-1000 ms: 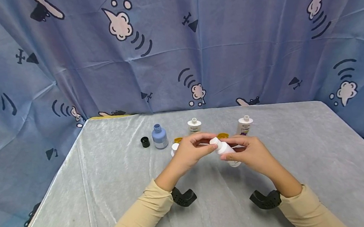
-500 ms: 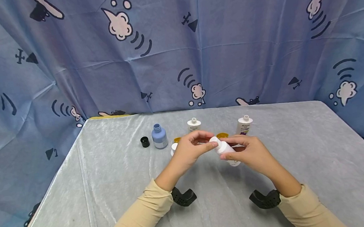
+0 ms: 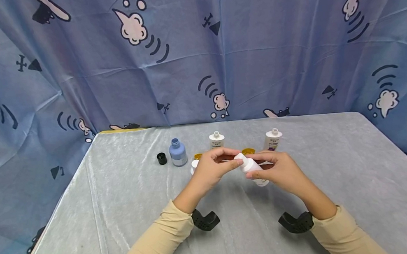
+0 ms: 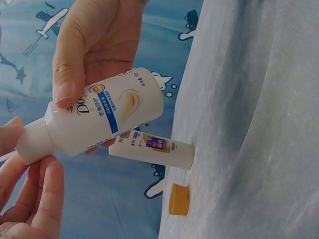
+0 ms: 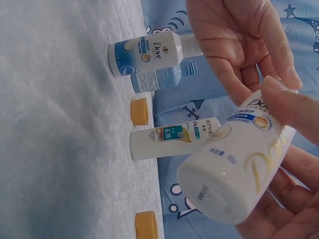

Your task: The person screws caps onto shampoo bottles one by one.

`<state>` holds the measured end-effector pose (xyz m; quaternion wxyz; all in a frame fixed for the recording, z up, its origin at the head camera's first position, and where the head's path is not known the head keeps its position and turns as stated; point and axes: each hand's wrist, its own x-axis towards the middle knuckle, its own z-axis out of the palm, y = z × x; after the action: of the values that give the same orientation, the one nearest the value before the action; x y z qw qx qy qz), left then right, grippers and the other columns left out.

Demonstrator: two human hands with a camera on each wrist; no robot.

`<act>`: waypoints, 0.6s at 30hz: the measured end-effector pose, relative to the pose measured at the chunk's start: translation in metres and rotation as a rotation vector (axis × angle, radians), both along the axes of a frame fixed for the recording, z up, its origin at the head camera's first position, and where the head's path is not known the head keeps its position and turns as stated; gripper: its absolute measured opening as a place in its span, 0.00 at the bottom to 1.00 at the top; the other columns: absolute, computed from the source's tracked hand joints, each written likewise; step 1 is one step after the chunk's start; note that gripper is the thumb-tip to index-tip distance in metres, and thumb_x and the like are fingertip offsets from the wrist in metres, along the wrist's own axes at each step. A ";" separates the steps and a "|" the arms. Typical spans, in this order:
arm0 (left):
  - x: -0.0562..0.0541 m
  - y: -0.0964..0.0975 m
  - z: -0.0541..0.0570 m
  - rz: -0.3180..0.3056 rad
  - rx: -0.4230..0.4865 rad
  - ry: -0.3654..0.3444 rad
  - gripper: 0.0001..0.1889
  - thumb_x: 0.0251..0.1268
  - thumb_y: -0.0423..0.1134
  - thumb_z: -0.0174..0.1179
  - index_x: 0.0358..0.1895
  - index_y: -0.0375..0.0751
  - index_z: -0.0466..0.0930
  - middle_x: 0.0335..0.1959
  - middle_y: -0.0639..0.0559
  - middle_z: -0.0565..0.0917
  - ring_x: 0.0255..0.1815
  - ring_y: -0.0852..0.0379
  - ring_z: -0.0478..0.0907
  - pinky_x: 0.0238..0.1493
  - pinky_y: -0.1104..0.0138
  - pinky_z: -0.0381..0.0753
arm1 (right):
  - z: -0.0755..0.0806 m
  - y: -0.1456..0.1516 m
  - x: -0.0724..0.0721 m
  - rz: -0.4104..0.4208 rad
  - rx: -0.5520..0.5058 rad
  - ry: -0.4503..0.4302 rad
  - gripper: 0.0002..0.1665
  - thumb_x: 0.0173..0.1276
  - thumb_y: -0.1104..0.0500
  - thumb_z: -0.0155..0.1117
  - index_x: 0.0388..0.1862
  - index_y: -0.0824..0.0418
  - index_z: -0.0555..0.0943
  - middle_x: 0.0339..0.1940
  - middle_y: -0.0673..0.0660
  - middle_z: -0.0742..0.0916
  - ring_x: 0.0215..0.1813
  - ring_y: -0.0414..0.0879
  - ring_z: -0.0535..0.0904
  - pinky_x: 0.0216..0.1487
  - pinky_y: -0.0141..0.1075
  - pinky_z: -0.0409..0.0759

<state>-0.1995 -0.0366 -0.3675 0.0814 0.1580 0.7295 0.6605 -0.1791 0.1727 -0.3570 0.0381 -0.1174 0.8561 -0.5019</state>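
Over the middle of the table, my right hand (image 3: 282, 172) grips a small white Dove bottle (image 3: 249, 165), tilted with its top toward the left. Thumb and fingers of my left hand (image 3: 213, 166) pinch its white cap (image 4: 36, 142), which sits on the bottle's neck. The left wrist view shows the blue-banded label, while the right wrist view looks at the bottle's base. Behind the hands, an uncapped white bottle (image 3: 216, 139) stands left, and another uncapped white bottle (image 3: 273, 139) with a purple label stands right.
Farther left stands an uncapped blue bottle (image 3: 178, 153) beside a black cap (image 3: 161, 158). Another white Dove bottle (image 5: 149, 53) stands capped, mostly hidden by my left hand in the head view. Two yellow caps, one left (image 5: 140, 111) and one right (image 3: 248, 151), lie on the grey cloth (image 3: 142, 216).
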 end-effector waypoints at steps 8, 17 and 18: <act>0.000 -0.001 -0.001 -0.038 0.035 -0.015 0.16 0.62 0.34 0.68 0.54 0.36 0.85 0.52 0.41 0.86 0.42 0.64 0.84 0.50 0.68 0.85 | 0.002 0.001 0.000 0.014 -0.019 -0.034 0.31 0.58 0.56 0.78 0.58 0.67 0.82 0.58 0.66 0.83 0.54 0.56 0.85 0.47 0.36 0.87; 0.001 0.001 0.001 0.006 0.010 -0.016 0.18 0.59 0.36 0.71 0.53 0.39 0.84 0.51 0.44 0.86 0.43 0.62 0.83 0.48 0.69 0.85 | 0.001 0.000 0.000 0.012 -0.001 -0.010 0.29 0.59 0.55 0.77 0.58 0.65 0.83 0.57 0.64 0.84 0.56 0.54 0.83 0.52 0.36 0.86; 0.000 0.002 0.001 0.014 0.002 -0.010 0.17 0.59 0.37 0.71 0.52 0.39 0.84 0.49 0.43 0.86 0.42 0.62 0.83 0.47 0.69 0.85 | 0.001 -0.001 0.000 0.012 0.000 -0.007 0.29 0.59 0.55 0.77 0.58 0.66 0.83 0.57 0.64 0.84 0.56 0.54 0.82 0.52 0.36 0.86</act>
<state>-0.1991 -0.0349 -0.3667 0.0802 0.1495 0.7294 0.6627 -0.1786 0.1722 -0.3557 0.0440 -0.1210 0.8553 -0.5020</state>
